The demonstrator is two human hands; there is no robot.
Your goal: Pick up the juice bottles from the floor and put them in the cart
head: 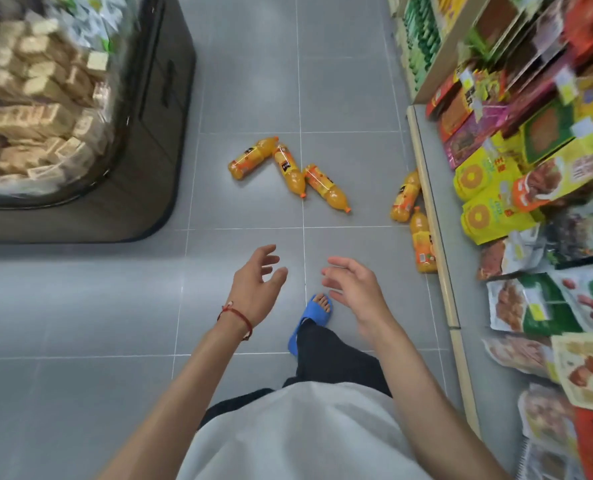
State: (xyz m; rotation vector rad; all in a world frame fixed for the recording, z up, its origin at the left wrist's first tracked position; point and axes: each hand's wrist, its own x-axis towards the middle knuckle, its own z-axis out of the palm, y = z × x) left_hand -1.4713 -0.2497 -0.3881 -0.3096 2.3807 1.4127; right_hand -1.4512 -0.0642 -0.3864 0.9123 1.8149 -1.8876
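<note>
Boxes in beige wrappers [28,81] fill a dark, round-cornered display bin [142,150] at the far left, which stands on the grey tiled floor [80,306]. Nearer the middle, the left hand [257,289] hangs above the floor with fingers loosely spread and nothing in it; a red string bracelet [236,317] circles its wrist.

Beyond the hands, three orange plastic juice bottles with printed labels lie on their sides in a zigzag: the left bottle [252,157], the middle bottle [290,169] and the right bottle [326,187], each seeming to touch the next. A foot in a blue slide sandal [310,320] shows between the forearms.

Beside it, the right hand [354,289] is likewise relaxed and empty. A fourth bottle [406,197] and a fifth bottle [423,242] lie against the beige shelf edge [452,306], below colourful snack packets [489,209].
</note>
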